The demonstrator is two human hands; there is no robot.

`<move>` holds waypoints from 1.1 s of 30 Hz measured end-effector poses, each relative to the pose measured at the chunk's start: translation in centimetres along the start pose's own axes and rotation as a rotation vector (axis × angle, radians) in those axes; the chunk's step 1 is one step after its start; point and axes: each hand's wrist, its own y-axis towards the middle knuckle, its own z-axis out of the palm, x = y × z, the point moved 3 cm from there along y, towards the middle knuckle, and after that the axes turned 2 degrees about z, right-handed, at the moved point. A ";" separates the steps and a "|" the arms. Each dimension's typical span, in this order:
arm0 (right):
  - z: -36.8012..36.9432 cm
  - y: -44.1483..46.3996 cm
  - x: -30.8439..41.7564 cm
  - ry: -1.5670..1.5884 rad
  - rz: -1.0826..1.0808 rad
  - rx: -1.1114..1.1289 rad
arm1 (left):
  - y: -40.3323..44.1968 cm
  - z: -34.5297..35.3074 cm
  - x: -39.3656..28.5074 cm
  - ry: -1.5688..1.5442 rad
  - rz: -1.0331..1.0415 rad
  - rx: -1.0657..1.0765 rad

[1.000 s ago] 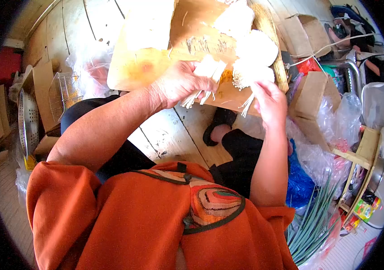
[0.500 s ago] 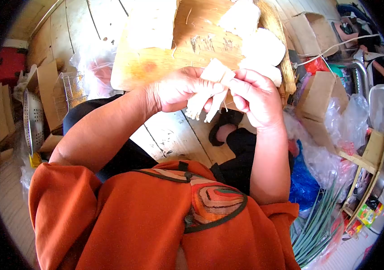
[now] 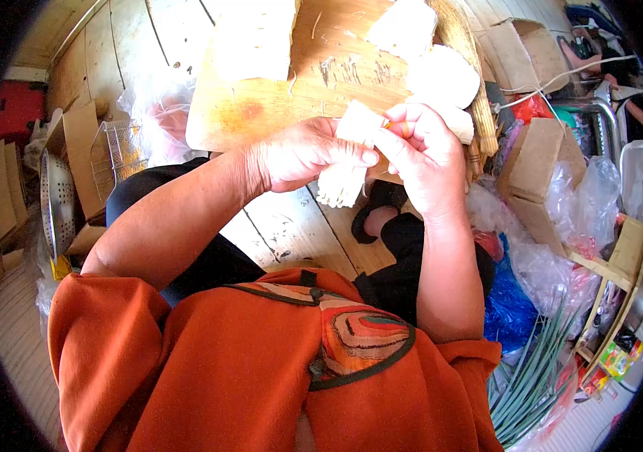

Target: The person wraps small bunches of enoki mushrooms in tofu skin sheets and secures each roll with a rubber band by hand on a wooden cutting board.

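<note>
My left hand [image 3: 303, 154] is closed round a pale bundle of strips [image 3: 342, 184], whose cut ends point down and whose upper part shows above my thumb. My right hand [image 3: 428, 154] is pinched at the bundle's right side, with a small yellow-orange band [image 3: 397, 128] between its fingers. Both hands are over the near edge of a wooden board [image 3: 261, 113]. Behind them on the board lie a large pale slab [image 3: 256, 41] and, to the right, white pieces [image 3: 442, 77] with a stick-like bundle [image 3: 463, 45] beside them.
A metal colander [image 3: 58, 203], a wire basket [image 3: 122, 147] and plastic bags are at the left. To the right are open cardboard boxes [image 3: 536, 166], a blue bag [image 3: 510, 297], green onions [image 3: 529, 388] and a small wooden rack [image 3: 623, 256]. A foot [image 3: 374, 220] shows under the board.
My right hand has moved left from the white pieces to the bundle in my left hand. The loose strips it held are now with the bundle, and a yellow-orange band shows at its fingers.
</note>
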 end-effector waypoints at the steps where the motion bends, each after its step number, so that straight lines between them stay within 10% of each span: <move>1: 0.1 0.0 0.1 0.041 0.025 0.013 | 0.0 0.1 -0.1 0.000 0.000 0.000; 24: 0.2 0.1 -1.1 0.517 0.426 0.301 | -0.2 -0.6 -0.9 0.249 -0.018 -0.088; 33: -0.7 0.0 -1.0 0.228 0.419 0.374 | -0.5 -2.0 -2.0 0.174 0.211 -0.166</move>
